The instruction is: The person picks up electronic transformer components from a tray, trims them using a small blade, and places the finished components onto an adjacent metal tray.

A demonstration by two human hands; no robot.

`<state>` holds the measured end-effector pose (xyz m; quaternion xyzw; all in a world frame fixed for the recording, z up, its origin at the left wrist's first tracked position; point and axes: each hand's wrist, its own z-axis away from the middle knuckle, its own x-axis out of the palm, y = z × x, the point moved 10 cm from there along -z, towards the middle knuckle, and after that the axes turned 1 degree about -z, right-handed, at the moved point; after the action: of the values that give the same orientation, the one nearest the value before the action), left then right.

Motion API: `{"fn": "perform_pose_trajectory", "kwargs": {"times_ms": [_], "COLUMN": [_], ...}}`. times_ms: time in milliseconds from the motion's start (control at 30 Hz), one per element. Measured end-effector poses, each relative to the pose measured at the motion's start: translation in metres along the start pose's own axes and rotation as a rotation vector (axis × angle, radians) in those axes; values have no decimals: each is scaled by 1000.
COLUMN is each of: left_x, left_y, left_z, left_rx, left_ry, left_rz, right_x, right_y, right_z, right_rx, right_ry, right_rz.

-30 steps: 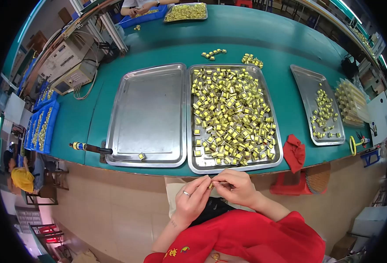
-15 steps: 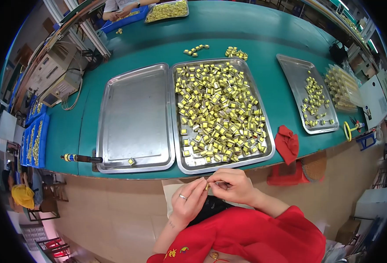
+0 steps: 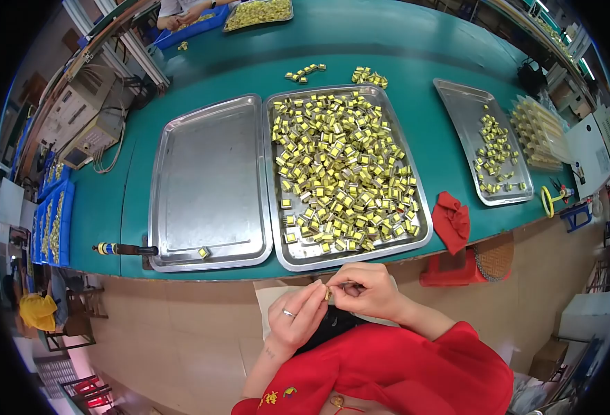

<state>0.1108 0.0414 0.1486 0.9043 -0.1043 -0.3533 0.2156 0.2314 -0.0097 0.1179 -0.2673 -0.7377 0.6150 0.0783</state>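
Left hand (image 3: 294, 319) still holds 1 part (image 3: 327, 294)

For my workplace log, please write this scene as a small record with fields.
Left hand: fingertips at a small part
Right hand: fingertips at the same part; exact grip unclear
Left tray: one yellow-topped piece near its front edge
Middle tray: heaped with similar pieces
Right tray: a smaller scatter of pieces
Red cloth: on the green table, beside the middle tray
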Motion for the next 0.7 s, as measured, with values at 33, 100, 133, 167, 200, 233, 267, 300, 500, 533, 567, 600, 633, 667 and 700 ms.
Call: {"fn": "perform_pose_trajectory", "kwargs": {"times_ms": [33,100,133,167,200,233,267,300,500,533,567,600,633,667,700], "left_x": [-1,-1,-2,-1,-2,-2,-2,0,0,-3,-5,-6,-8,-11,-12], "left_y": [0,1,1,1,1,1,1,-1,-18,-18,-18,-18,-17,-16,-14], "left_z": [0,-1,-1,-1,-1,-1,-1,0,2,-1,-2,0,-1,-1,-2], "left_rx": [6,14,15,16,19,23,27,9,-128,-125,-123,-112,-103,-96,-90], "left_ry": [4,9,9,10,13,17,20,9,46,53,54,81,88,91,90], "left_rz": [-2,-5,-7,-8,-10,-12,-13,-14,119,119,126,123,107,97,92], "right_x": [0,1,1,1,1,1,1,1,1,2,3,5,4,5,7], "right_y": [0,-1,-1,0,0,1,1,2,10,11,13,10,8,9,12], "right_z": [0,-1,-1,-2,-2,-3,-3,-3,-7,-8,-8,-10,-10,-10,-10], "right_rx": [3,9,13,12,13,12,16,20,109,96,89,95,105,122,133], "right_ry": [0,-5,-7,-8,-10,-11,-12,-13,-54,-53,-45,-55,-59,-66,-82], "right_rz": [-2,2,4,3,2,1,5,8,-18,-7,6,9,15,19,-32]}}
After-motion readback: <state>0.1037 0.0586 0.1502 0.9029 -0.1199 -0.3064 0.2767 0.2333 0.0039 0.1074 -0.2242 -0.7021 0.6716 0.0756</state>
